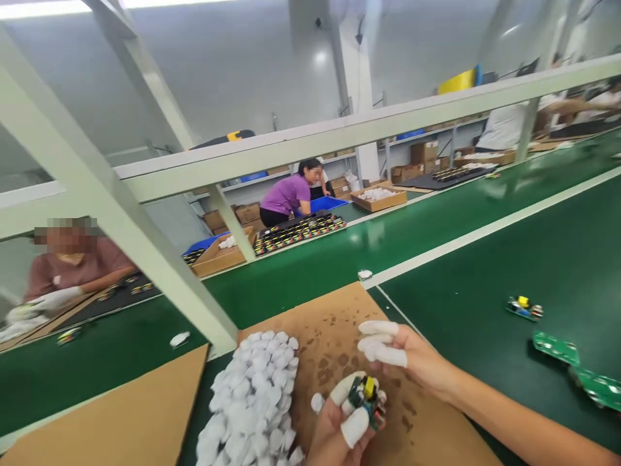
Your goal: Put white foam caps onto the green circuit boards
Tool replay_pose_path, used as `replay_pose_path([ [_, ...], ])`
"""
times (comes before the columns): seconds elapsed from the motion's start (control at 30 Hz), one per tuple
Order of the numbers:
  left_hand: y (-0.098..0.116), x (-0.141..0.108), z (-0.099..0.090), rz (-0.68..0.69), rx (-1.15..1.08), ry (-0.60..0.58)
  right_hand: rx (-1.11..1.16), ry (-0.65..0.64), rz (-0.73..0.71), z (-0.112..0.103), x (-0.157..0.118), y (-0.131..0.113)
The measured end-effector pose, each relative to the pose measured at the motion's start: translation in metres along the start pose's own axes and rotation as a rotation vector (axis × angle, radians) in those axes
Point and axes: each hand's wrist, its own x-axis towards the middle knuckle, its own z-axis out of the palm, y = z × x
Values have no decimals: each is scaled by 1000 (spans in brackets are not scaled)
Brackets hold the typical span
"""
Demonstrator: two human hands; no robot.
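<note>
Left hand [332,430]: closed round a small circuit board [369,398], thumb on one edge, fingers behind; yellow part on the board facing up. Board is held above a brown cardboard sheet [349,314], right of a pile of white pieces [262,395]. Right hand [412,353]: fingers extended and loose, nothing seen in them, near the board but apart from it. Pale finger covers [356,427] worn on both hands.

Risks, as judged. Main one: board slipping from the left hand if the thumb eases off or the covers slide on its edge; it would probably land on the cardboard. Squeezing too hard could bend the taller components, which sit close under the thumb.

Single white piece [317,402] lies just beside the left hand; a sideways move might knock it away, and a wider one could scatter the pile's near edge.

On the counter [456,265], right side: another populated board [524,308] and two green boards [555,348], these last overlapping or touching, cannot tell which. Right forearm lies near them; swinging it outward could shove them about.
</note>
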Motion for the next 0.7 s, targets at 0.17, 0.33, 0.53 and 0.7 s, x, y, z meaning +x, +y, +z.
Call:
replay_pose_path([
  [0.17, -7, 4, -1, 8, -104, -155, -148, -222, -147, 0, -17, -5],
  [0.33, -11, 1, 1, 4, -85, -285, -268, -292, -226, 6, -27, 1],
  [0.53, -8, -3, 4, 35, -70, -314, -217, -345, -262, 9, -28, 12],
  [0.7, -7, -6, 9, 53, -41, -267, -93, -315, -203, 13, -28, 12],
])
